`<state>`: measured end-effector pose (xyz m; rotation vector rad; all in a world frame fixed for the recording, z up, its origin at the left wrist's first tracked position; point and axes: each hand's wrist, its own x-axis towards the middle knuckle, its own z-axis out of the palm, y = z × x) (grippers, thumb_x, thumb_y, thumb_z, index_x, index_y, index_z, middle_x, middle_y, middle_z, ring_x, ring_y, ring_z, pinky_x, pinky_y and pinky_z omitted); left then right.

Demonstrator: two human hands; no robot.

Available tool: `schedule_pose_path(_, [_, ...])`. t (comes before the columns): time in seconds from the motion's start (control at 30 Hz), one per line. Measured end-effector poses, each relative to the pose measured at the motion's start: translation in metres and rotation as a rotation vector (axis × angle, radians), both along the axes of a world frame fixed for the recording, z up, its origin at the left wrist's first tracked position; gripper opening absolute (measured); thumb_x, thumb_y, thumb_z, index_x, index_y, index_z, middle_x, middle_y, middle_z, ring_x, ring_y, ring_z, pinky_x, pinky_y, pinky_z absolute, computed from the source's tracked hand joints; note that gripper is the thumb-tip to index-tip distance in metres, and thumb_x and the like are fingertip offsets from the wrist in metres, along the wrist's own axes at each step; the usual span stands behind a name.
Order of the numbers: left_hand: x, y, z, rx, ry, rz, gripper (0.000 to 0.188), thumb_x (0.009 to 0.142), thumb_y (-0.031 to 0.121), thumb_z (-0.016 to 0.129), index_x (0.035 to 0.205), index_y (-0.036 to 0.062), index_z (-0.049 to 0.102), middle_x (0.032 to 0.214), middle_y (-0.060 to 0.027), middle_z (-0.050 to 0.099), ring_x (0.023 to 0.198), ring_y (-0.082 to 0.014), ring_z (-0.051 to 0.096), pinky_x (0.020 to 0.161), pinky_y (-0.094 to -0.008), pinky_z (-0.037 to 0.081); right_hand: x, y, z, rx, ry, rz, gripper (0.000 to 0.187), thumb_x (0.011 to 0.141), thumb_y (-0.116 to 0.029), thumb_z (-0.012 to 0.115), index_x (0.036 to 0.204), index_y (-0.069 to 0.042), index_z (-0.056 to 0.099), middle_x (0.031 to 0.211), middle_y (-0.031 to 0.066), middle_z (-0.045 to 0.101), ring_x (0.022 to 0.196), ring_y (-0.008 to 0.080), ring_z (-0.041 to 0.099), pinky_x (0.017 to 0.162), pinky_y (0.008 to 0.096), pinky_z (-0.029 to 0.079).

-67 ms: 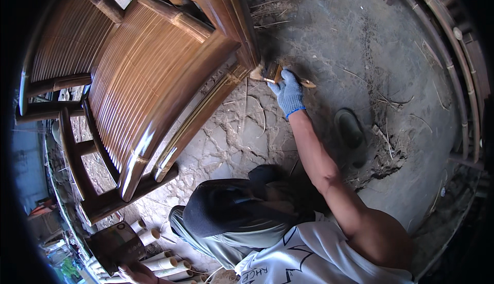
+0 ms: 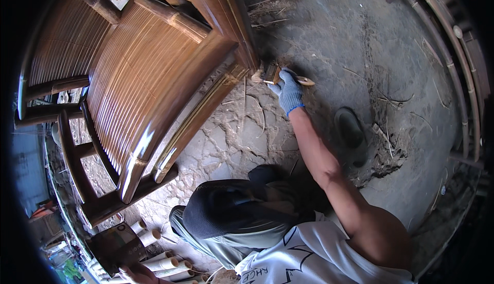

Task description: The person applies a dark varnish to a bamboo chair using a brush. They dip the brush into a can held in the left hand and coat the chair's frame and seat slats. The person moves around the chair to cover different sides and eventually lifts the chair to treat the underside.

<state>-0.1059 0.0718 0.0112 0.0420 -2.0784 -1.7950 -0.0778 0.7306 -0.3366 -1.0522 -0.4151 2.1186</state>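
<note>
A: R hand (image 2: 289, 92), what's it got?
B: Brush (image 2: 272, 73), pinched btwn thumb & fingers close to the head. Grey knit glove, blue cuff. Wooden handle sticks out past the hand, to the R.

A: Where's the brush exactly?
B: Low over the floor (image 2: 314, 27), head right by the bottom end of the thick bamboo leg (image 2: 234, 21). Touching or just beside, can't tell.

A: & L hand (image 2: 139, 274)?
B: Bottom edge of view, partly cut off. Bare, fingers at the lower edge of a dark container (image 2: 117, 245). Can't tell if it's gripping or only resting there.

A: What's the leg part of?
B: Big brown bamboo seat (image 2: 136, 68), slatted & glossy (light streaks all along the front edge). Lower rail (image 2: 203, 122) runs under that edge, also shiny.

A: Anything else nearby?
B: Cut bamboo poles (image 2: 165, 264) beside the container, pale ends showing. Dark slipper (image 2: 350, 128) on the floor, R of the forearm. Bamboo frame (image 2: 446, 52) at far R, well apart from the brush.
</note>
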Motion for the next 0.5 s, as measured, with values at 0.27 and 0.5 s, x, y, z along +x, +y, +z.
schedule_pose_path(0.27, [0.003,0.037,-0.011,0.047,-0.011,0.049,0.052,0.092,0.035,0.069,0.132,0.0045,0.053,0.137,-0.0133,0.053,0.126,-0.0273,0.049,0.111,-0.0449,0.034,-0.021,-0.017,-0.009,0.364,-0.194,-0.198,0.018,0.088,-0.013,0.069,0.104,-0.013,0.062,0.104,0.0064,0.06,0.091,0.0217,0.063,0.073,0.0397,0.06])
schedule_pose_path(0.5, [0.038,-0.013,-0.014,0.08,-0.02,-0.059,0.049,0.093,0.029,0.067,0.132,0.0041,0.052,0.132,-0.0114,0.057,0.121,-0.0253,0.053,0.108,-0.0408,0.038,-0.016,-0.055,0.0,0.723,-0.616,0.216,0.025,0.086,-0.022,0.072,0.102,-0.009,0.058,0.097,0.008,0.057,0.088,0.0237,0.056,0.08,0.0396,0.05])
